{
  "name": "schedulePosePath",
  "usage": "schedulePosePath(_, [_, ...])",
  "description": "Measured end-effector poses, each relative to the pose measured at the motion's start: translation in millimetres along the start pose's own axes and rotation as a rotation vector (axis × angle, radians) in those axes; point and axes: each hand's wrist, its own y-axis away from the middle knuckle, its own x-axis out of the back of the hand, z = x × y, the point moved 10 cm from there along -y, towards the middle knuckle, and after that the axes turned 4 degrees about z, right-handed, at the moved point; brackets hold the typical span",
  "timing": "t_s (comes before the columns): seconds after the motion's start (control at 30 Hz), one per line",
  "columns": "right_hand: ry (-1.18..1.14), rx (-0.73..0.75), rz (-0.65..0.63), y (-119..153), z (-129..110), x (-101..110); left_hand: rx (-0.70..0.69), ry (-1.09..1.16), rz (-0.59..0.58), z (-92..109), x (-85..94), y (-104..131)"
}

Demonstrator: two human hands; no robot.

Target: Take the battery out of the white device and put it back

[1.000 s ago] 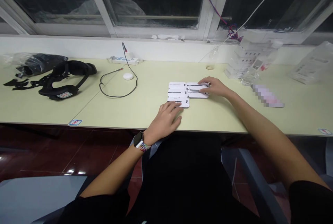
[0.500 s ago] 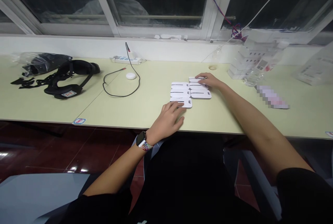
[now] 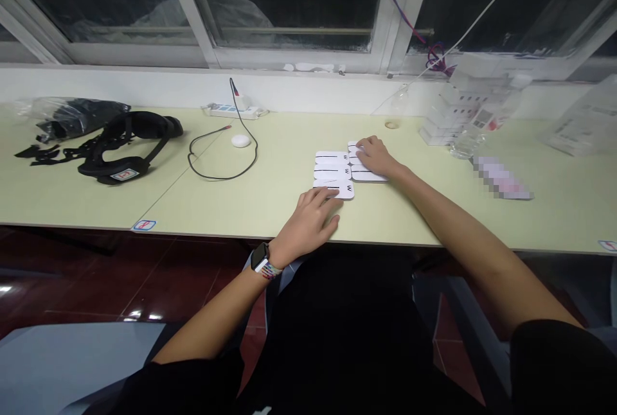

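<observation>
Several white cards with black lines and marks lie in two adjoining columns on the pale table (image 3: 270,203). The left column (image 3: 331,171) holds three cards, stacked front to back. My left hand (image 3: 311,219) has its fingers spread, with fingertips resting on the nearest card (image 3: 344,190) of that column; the thumb is on the table. My right hand (image 3: 377,157) lies over the right column, palm down, covering part of its cards. Below it, the nearest card of that column (image 3: 367,175) shows partly. Neither hand grips anything.
A black headset (image 3: 130,148) and a plastic bag (image 3: 81,116) lie at the left. A black cable (image 3: 219,178), a round white object (image 3: 240,141) and a power strip (image 3: 234,110) are behind. White boxes (image 3: 446,116), a clear bottle (image 3: 465,144) and a blurred packet (image 3: 501,177) stand right.
My right hand has shifted slightly left and toward me, covering more of the right column's cards. My left hand stays on the same card. The whole view has moved slightly.
</observation>
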Motion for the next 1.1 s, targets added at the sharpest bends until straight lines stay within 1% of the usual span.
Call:
schedulePosePath(0.2, [0.064, -0.014, -0.016, 10.3, -6.0, -1.9, -0.003, 0.002, 0.004, -0.1, 0.7, -0.8])
schedulePosePath(0.57, [0.091, 0.018, -0.038, 46.2, -28.3, 2.1, -0.004, -0.002, 0.001, -0.9, 0.8, -1.6])
schedulePosePath(0.7, [0.092, 0.021, -0.040, 55.7, -33.1, 4.0, -0.002, 0.000, 0.000, -0.1, 1.8, -1.9])
schedulePosePath(1.1, [0.094, 0.001, -0.053, 61.5, -36.8, 5.4, -0.008, -0.003, 0.007, -0.7, 1.4, -1.1])
